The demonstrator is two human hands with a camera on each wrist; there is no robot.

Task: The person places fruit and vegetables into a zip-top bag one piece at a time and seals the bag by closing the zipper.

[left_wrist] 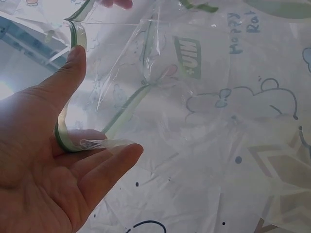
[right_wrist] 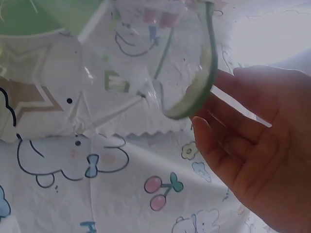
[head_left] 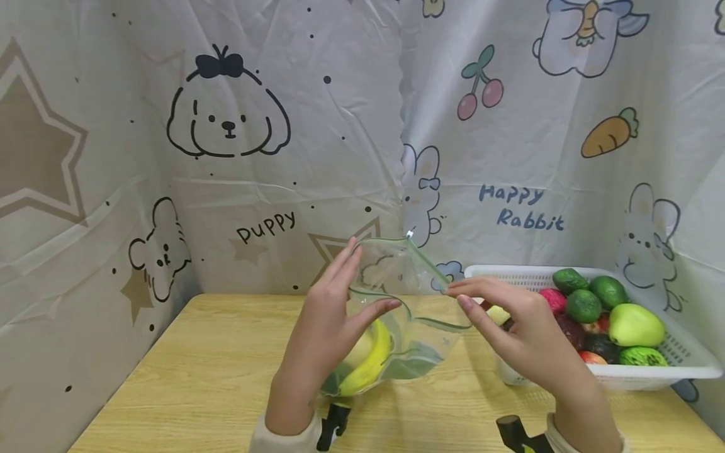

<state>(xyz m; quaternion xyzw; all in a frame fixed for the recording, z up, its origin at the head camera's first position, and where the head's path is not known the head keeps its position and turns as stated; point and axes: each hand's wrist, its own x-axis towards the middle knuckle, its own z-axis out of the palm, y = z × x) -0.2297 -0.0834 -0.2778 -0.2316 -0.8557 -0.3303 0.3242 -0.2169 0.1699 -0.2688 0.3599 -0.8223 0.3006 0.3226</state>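
Note:
A clear zip-top bag (head_left: pixel 421 340) with green zip strips stands with its mouth spread wide. Inside, low on the left, are a yellow banana (head_left: pixel 374 362) and a pale, rounded item partly hidden behind my left hand. My left hand (head_left: pixel 325 327) holds the left side of the mouth, thumb at the near rim and fingers at the far one. In the left wrist view, the green rim (left_wrist: pixel 60 133) bends between thumb and fingers. My right hand (head_left: pixel 527 330) holds the right edge by its fingertips. The right wrist view has the rim (right_wrist: pixel 194 99) against those fingers.
A white perforated basket (head_left: pixel 693 358) at the right holds fruit and vegetables, among them a green pear-like fruit (head_left: pixel 636 325) and dark green avocado-like pieces (head_left: pixel 583 306). Printed curtains surround the wooden table (head_left: pixel 187 377). Black camera mounts (head_left: pixel 334 425) sit by both wrists.

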